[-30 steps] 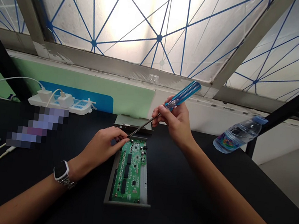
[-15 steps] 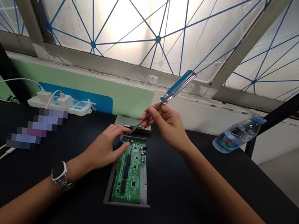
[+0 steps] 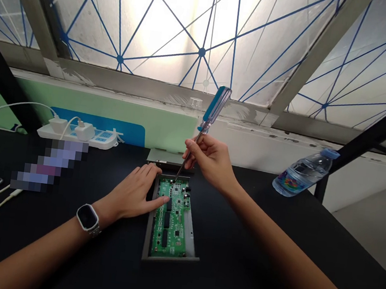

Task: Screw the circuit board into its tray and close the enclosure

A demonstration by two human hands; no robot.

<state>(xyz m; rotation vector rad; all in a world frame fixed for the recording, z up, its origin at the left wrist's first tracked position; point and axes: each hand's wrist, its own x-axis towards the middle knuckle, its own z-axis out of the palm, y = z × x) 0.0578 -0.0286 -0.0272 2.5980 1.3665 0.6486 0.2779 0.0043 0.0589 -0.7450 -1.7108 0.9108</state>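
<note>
My right hand (image 3: 208, 161) grips the screwdriver (image 3: 216, 103), tip at the far end of the circuit board (image 3: 171, 224) on the tabletop (image 3: 241, 263). My left hand (image 3: 136, 195), open, steadies it. The leaning tip could slip and gouge traces.

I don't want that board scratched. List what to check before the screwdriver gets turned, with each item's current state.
1. Right hand grips the screwdriver by its shaft, just below the blue handle: ok.
2. Tip meets the far end of the circuit board: ok; seated in a screw head: cannot tell.
3. Left hand lies flat against the grey housing, a fingertip on the board's left edge: ok.
4. Housing lies flat on the black table: ok.
5. Water bottle lies on its side, apart from the board, near the table's right edge: ok.
</note>
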